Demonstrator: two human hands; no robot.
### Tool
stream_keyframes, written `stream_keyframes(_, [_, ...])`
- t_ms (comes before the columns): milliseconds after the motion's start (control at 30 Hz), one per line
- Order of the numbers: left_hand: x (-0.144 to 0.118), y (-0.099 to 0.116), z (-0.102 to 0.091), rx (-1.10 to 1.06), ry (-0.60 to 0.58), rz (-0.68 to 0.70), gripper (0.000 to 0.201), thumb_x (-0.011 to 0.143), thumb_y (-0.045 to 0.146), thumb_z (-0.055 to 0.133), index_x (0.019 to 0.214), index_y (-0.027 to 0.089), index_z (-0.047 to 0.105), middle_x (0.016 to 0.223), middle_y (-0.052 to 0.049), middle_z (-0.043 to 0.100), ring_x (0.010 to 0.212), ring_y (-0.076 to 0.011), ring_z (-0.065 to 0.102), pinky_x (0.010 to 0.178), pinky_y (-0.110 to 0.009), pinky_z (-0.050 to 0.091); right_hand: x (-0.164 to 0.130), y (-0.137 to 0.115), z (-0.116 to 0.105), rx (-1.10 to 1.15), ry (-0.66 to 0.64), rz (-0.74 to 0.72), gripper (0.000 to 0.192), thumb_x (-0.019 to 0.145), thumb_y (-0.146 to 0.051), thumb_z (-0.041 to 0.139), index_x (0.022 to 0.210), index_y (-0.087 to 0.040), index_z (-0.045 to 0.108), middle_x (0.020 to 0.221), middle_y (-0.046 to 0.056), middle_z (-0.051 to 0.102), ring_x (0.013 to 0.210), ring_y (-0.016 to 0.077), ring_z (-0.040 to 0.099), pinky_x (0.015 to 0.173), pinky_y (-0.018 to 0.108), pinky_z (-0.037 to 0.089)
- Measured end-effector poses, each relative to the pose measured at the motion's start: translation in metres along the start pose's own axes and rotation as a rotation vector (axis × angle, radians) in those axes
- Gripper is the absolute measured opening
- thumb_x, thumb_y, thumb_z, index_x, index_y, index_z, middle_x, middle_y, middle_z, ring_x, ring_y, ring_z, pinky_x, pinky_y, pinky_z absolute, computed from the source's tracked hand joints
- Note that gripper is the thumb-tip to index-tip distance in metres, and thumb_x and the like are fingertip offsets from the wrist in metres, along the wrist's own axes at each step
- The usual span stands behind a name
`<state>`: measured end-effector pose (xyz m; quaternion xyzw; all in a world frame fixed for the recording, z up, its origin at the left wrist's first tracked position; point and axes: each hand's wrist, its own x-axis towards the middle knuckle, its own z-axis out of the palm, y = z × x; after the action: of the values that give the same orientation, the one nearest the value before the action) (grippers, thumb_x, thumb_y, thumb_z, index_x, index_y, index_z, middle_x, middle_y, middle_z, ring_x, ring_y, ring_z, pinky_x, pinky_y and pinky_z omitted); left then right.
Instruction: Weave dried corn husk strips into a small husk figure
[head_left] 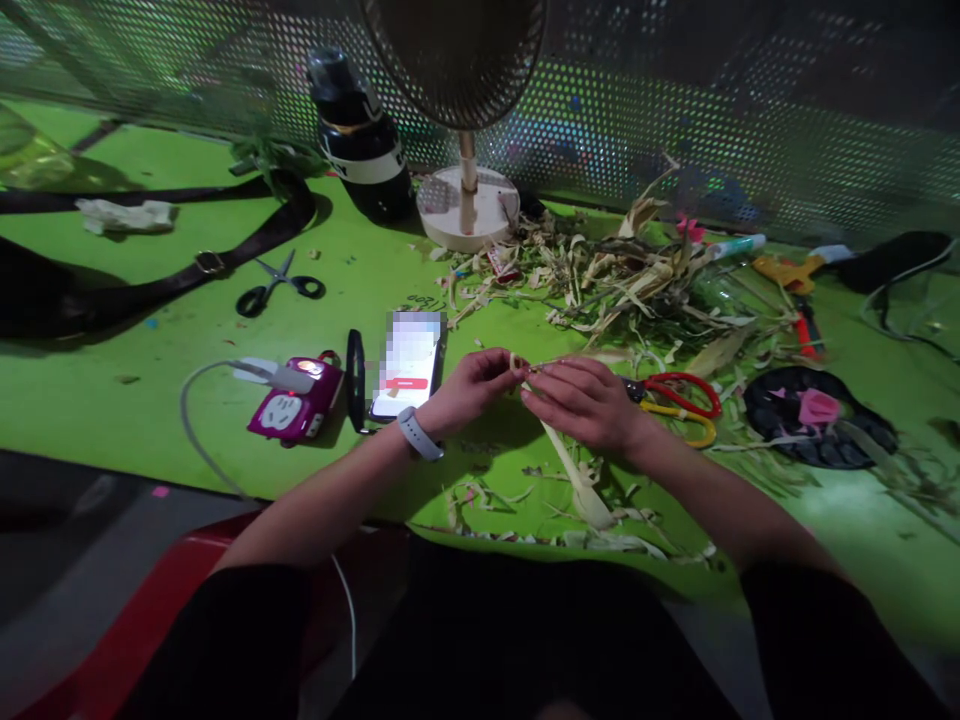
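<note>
My left hand (471, 388) and my right hand (581, 400) meet over the green table (150, 390), both pinching one pale dried leaf strip (570, 470). The strip's rolled top end sits between the fingertips of both hands; its long tail hangs down toward the table's front edge. A white band is on my left wrist. Red-and-yellow scissors (679, 400) lie just right of my right hand. A phone (409, 365) lies left of my left hand.
A heap of dried leaf scraps (637, 280) covers the table behind the hands. A fan base (466, 205), a black bottle (360, 135), black scissors (277, 285), a pink power strip (296, 405), a black strap (187, 270) and a dark tray (817, 415) are around. A perforated screen stands at the back.
</note>
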<state>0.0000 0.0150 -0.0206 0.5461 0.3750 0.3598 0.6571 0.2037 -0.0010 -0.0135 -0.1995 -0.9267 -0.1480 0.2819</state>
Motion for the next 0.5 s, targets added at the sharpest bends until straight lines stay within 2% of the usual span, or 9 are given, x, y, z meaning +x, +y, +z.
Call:
stream_keyframes(100, [-0.003,0.002,0.000,0.326,-0.020,0.162,0.022,0.082,0.037,0.060,0.081,0.015,0.059,0.077,-0.003,0.059,0.073,-0.0136,0.053,0.070,-0.027,0.041,-0.001,-0.003,0.004,0.084,0.007,0.196,0.021,0.088,-0.019,0.056,0.105,-0.027,0.064,0.113,0.005,0.066,0.108,0.0190,0.057,0.091,0.038,0.047])
stream_keyframes(200, [-0.005,0.006,0.000,0.516,-0.065,0.294,0.014,0.086,0.029,0.053,0.088,0.016,0.059,0.083,-0.006,0.058,0.077,-0.0151,0.053,0.072,-0.027,0.041,0.001,-0.005,0.006,0.267,0.040,0.475,0.016,0.089,-0.024,0.055,0.101,-0.024,0.066,0.103,0.007,0.067,0.096,0.0192,0.061,0.082,0.036,0.050])
stream_keyframes(300, [-0.006,0.010,-0.001,0.560,-0.100,0.360,0.013,0.088,0.025,0.048,0.089,0.016,0.058,0.083,-0.006,0.055,0.077,-0.0149,0.052,0.072,-0.027,0.040,0.006,-0.008,0.007,0.500,0.047,0.731,0.018,0.090,-0.033,0.053,0.090,-0.020,0.066,0.083,0.005,0.068,0.078,0.0165,0.062,0.071,0.031,0.051])
stream_keyframes(400, [-0.008,0.011,-0.001,0.547,-0.122,0.322,0.017,0.090,0.028,0.044,0.091,0.017,0.056,0.083,-0.004,0.054,0.075,-0.0142,0.050,0.070,-0.026,0.039,0.009,-0.012,0.007,0.633,0.029,0.970,0.026,0.086,-0.042,0.057,0.083,-0.018,0.064,0.074,0.003,0.065,0.067,0.0148,0.060,0.063,0.028,0.048])
stream_keyframes(500, [-0.008,0.008,0.000,0.557,-0.119,0.315,0.018,0.088,0.033,0.049,0.092,0.017,0.056,0.083,-0.004,0.054,0.074,-0.0136,0.049,0.069,-0.026,0.039,0.008,-0.016,0.012,0.749,0.018,1.089,0.030,0.084,-0.047,0.058,0.082,-0.017,0.061,0.071,0.001,0.063,0.062,0.0133,0.057,0.059,0.026,0.046])
